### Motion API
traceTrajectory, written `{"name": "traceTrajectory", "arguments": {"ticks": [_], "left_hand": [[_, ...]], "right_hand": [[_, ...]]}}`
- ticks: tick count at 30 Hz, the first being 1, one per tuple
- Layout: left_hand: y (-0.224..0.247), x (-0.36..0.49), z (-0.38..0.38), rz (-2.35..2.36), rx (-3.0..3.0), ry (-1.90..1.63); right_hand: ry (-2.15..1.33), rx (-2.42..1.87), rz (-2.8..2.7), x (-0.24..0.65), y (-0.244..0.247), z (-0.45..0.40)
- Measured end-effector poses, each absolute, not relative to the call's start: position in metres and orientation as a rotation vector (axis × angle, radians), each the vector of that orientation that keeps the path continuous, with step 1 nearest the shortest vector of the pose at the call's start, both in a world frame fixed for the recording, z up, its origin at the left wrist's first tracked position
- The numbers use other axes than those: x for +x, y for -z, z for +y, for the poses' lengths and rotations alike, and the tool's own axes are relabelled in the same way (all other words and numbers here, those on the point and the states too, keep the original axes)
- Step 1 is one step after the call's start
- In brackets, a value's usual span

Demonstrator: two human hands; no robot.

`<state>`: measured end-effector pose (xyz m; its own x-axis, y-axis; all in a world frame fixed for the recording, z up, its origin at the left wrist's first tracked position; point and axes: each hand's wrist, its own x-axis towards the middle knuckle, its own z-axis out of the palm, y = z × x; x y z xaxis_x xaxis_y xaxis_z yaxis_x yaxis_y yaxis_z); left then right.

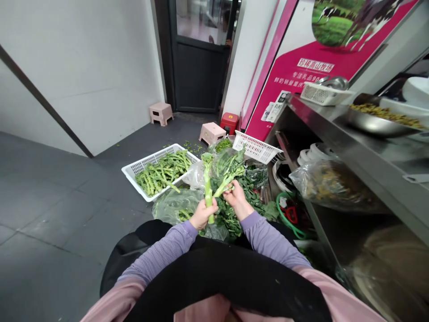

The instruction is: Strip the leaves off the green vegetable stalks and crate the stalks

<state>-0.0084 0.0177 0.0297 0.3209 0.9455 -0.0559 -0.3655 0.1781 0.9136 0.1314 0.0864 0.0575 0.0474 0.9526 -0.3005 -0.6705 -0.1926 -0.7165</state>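
My left hand is closed around the lower part of a thick, pale green vegetable stalk with a leafy tip. A side shoot slants up from it to the right, and my right hand is closed on that shoot with its fingertips. Exactly what lies between those fingertips is partly hidden. Under both hands are dark green leaves in a heap and a clear plastic bag with more greens. To the left, a white basket holds many stripped green stalks.
A second white basket leans behind the leaves. Pink stools and a red bin stand near the dark door. At right, a metal shelf carries a steel bowl; below it sits a green-rimmed basket.
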Motion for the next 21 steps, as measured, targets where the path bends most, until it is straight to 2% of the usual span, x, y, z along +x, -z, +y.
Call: {"name": "traceTrajectory", "arguments": {"ticks": [6,11,21], "left_hand": [[-0.045,-0.014,0.015,0.349,0.752,-0.899],[-0.051,-0.013,0.017,0.276,0.724,-0.854],[-0.045,-0.023,0.026,0.253,0.413,-0.774]], "right_hand": [[-1.801,-1.034,-0.435,0.11,-0.058,0.06],[-1.636,-0.909,-0.392,0.118,-0.063,0.065],[-1.615,-0.62,-0.465,0.156,-0.09,0.065]]}}
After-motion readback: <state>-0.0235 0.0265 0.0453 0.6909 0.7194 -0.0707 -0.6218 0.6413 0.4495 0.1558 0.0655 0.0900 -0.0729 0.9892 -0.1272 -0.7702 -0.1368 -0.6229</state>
